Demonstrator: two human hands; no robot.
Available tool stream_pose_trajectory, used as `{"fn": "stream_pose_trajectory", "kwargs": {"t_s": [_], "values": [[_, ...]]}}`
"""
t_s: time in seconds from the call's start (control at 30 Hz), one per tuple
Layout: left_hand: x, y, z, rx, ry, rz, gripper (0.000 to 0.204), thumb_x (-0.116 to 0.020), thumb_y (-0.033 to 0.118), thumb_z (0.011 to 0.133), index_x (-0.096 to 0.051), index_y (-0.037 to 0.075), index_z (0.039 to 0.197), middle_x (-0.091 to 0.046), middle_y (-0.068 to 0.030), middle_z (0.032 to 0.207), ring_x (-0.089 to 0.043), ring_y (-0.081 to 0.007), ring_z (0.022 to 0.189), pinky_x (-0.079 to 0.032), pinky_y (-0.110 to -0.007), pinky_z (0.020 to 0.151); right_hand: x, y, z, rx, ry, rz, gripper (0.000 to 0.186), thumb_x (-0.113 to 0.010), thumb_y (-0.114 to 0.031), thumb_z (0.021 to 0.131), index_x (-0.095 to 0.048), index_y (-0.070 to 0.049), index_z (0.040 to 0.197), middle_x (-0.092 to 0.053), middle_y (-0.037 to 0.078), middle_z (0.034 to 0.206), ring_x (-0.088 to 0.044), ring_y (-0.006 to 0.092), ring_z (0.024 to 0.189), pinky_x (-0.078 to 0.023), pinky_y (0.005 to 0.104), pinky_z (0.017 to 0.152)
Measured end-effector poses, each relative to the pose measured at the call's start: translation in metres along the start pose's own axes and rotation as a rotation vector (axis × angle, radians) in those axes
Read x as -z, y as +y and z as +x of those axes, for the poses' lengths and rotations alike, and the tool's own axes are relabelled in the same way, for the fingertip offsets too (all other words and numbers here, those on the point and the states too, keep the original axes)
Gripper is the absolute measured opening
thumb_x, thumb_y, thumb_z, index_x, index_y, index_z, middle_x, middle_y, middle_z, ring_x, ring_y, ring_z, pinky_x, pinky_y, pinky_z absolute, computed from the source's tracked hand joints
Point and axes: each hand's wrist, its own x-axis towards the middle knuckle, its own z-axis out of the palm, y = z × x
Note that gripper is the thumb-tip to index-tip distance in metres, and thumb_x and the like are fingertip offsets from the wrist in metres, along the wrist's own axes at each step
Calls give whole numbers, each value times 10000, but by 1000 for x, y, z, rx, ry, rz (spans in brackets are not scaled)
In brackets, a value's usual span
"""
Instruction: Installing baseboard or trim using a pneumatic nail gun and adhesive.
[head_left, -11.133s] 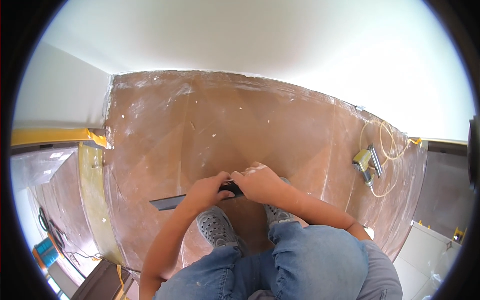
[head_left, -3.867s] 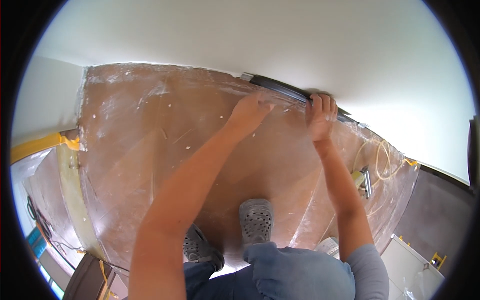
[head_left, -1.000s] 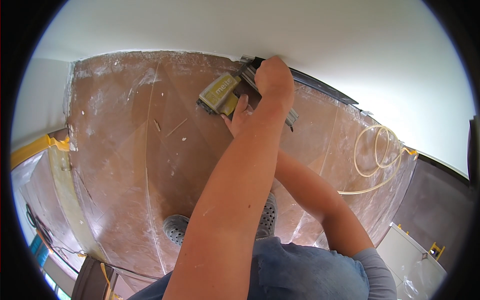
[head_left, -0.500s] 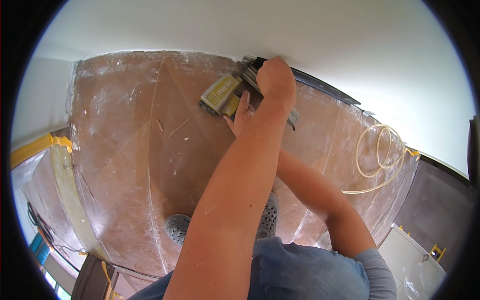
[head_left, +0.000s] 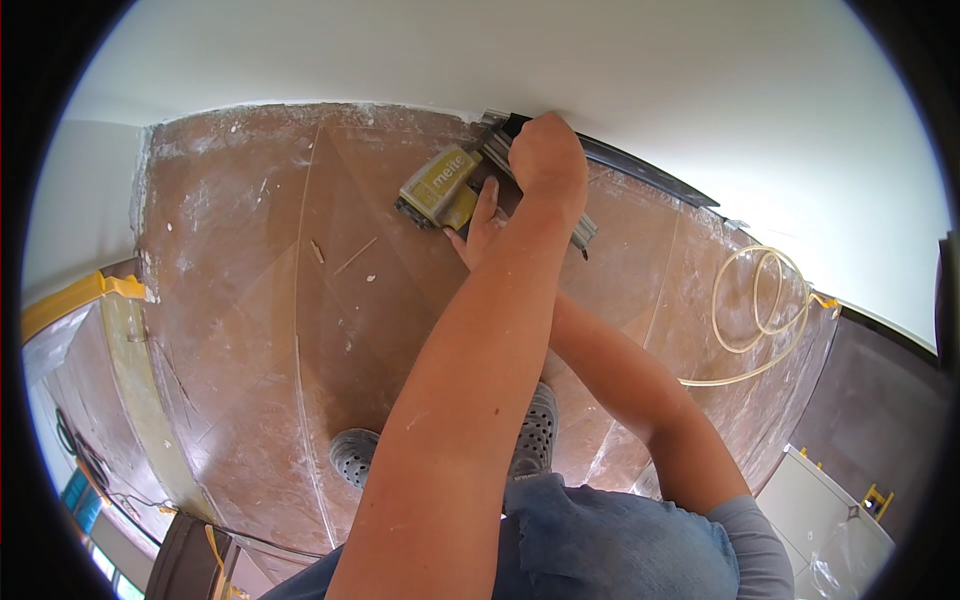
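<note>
A yellow-green and grey nail gun (head_left: 438,187) lies tilted low over the floor, its grey nose and magazine (head_left: 496,155) reaching up to the wall base. My right hand (head_left: 487,228) is wrapped around its handle, one finger stretched along the body; my left forearm partly covers that hand. Crossing above it, my left hand (head_left: 548,160) is closed in a fist against a long black skirting strip (head_left: 650,174), which runs along the foot of the white wall. What the left fingers hold, if anything, is hidden.
Thin wood slivers (head_left: 356,254) lie on the dusty brown floor covering (head_left: 230,330). A coiled pale hose (head_left: 745,300) rests near the wall at right. Yellow tape (head_left: 85,293) marks the left corner. My grey clogs (head_left: 536,430) stand below my arms. A white panel (head_left: 815,520) is at lower right.
Hardly anything differs. The view shifts very slightly; both hands, the nail gun and the strip keep their places relative to one another.
</note>
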Motion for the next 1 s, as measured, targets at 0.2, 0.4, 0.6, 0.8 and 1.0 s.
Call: {"fn": "stream_pose_trajectory", "kwargs": {"t_s": [0.2, 0.4, 0.6, 0.8, 1.0], "values": [[1, -7, 0, 21, 21, -8, 148, -622, 70, 915, -765, 37, 891, -757, -170, 909, -760, -304, 876, -622, -357, 709, 47, 1, 25, -322, -491, 781, 661, -417, -381, 1070, -290, 86, 1520, -379, 316, 1528, -480, 398, 1352, -405, 461, 1107], [-6, -4, 2, -4, 18, -3, 163, -610, 76, 924, -762, 31, 892, -756, -175, 923, -756, -322, 882, -623, -372, 711, -9, -8, 1, -107, -8, 165, 737, -405, -405, 1072, -198, 138, 1524, -358, 275, 1557, -466, 374, 1362, -361, 450, 1141], [-5, -17, 4, -7, 4, -46, 201, -634, 182, 955, -754, 33, 893, -749, -183, 946, -746, -324, 912, -616, -387, 747, -5, -5, 2, -93, 82, 311, 732, -486, -343, 1022, -206, 76, 1554, -399, 267, 1514, -501, 368, 1317, -432, 447, 1066], [49, -45, -23, -403, -2, -56, 436, -596, 393, 977, -707, -13, 862, -714, -198, 848, -706, -381, 832, -546, -452, 759, 17, 16, -10, -39, -74, 393, 720, -606, -260, 916, -339, 17, 1524, -710, 153, 1090, -720, 296, 879, -571, 410, 728], [138, -147, -67, 183, 229, -543, 269, -651, 309, 973, -772, 107, 1103, -766, -168, 955, -753, -249, 882, -556, -378, 741, 120, 35, -33, -323, -277, 744, 1007, -757, -414, 799, -238, -25, 1570, -731, 213, 1053, -724, 374, 940, -584, 437, 828]]}}
